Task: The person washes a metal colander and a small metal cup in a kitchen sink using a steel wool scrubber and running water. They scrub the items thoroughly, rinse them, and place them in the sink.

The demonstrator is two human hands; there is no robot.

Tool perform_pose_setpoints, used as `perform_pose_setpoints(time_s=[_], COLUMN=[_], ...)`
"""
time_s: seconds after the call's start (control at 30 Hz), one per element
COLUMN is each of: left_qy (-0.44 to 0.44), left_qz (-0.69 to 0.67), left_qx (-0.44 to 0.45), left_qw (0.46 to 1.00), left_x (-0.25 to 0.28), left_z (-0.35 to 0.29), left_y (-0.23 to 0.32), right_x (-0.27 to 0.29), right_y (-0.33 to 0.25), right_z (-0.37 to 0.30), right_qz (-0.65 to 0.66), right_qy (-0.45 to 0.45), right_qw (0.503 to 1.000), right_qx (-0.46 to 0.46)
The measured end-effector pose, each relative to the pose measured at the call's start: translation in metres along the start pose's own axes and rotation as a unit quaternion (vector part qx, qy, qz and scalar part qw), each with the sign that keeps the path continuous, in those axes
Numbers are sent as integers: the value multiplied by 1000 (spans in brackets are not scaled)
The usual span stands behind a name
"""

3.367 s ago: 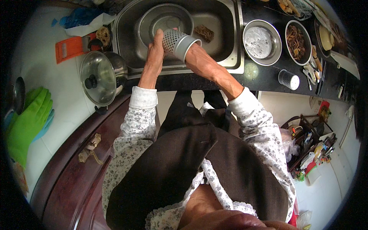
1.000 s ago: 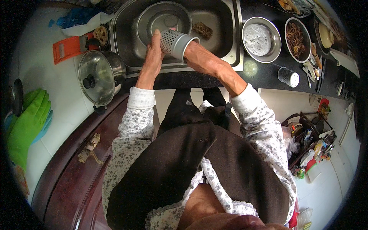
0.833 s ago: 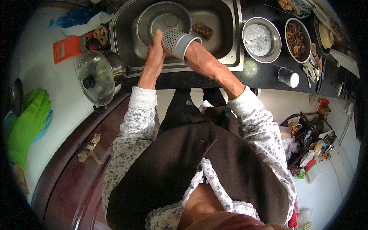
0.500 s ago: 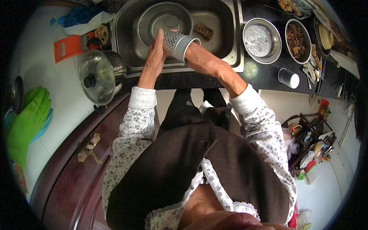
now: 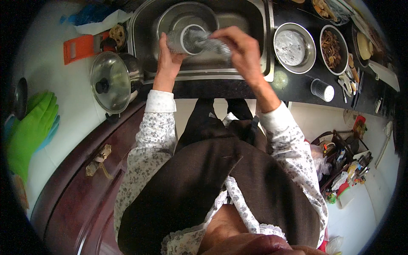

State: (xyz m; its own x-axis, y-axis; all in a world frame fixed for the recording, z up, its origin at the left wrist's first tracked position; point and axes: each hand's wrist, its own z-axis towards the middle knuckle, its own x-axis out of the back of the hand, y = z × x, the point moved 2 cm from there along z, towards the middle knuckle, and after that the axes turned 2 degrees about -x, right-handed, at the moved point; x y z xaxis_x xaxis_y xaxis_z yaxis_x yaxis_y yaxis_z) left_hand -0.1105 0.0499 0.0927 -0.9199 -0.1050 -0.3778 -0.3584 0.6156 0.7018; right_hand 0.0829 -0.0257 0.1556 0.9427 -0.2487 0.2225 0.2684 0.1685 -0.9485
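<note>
1 grey perforated cylinder (image 5: 174, 41), motion-blurred, pale rim around its open mouth, is held tilted over the sink (image 5: 204, 77). Left hand (image 5: 169, 63): thumb and fingers curled around its wall. Right hand (image 5: 246, 50): fingers pinching grey striped cloth (image 5: 219, 46), blurred, at the mouth.

Obstacle right of sink (image 5: 204, 75): foamy bowl (image 5: 309, 54)

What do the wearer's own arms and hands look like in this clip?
The left hand and right hand are ungloved. Long white sleeves, patterned with small grey flowers, end in plain white cuffs. Motion blur hides finer details on the hands.
</note>
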Motion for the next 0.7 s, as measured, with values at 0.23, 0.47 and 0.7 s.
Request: perform_pose_setpoints(time_s=[0.23, 0.47, 0.7], left_qy=[-198, -191, -235], left_qz=[-247, -210, -250], left_qx=[41, 8, 30], left_qw=[948, 959, 939], left_x=[14, -5, 2], left_z=[8, -3, 3], left_y=[12, 20, 16], right_x=[52, 53, 49], right_y=[10, 21, 13], right_z=[-10, -17, -17], right_qz=[282, 282, 331], right_qy=[58, 84, 80], right_qw=[943, 928, 905], right_qx=[-167, -227, -255])
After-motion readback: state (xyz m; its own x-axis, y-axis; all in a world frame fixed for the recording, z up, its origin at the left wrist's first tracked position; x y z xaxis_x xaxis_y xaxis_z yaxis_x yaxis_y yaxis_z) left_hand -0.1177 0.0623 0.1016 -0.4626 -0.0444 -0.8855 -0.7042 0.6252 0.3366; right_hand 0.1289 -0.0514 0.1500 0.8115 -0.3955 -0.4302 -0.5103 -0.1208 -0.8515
